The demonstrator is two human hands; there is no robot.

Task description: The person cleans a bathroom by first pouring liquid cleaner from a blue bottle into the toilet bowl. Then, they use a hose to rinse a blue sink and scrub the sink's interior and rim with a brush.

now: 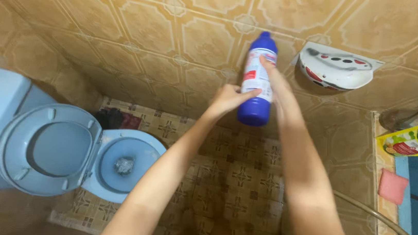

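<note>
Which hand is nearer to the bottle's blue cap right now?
Right. The right hand lies along the blue bottle, its fingertips high on the label just under the cap. The left hand holds lower down, near the base.

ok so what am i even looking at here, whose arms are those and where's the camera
The single picture comes from a camera worn on a person's head, looking down, so the two bare arms reaching forward are that person's own. There is no machine here.

Both hands hold a blue bottle with a white label and blue cap, raised in front of a tiled wall. The left hand grips its lower side; the right hand wraps the label area.

Below left stands a light blue toilet with its seat and lid raised. On the wall is a white holder. At right lie a pink cloth, a green and yellow packet and a hose.
</note>
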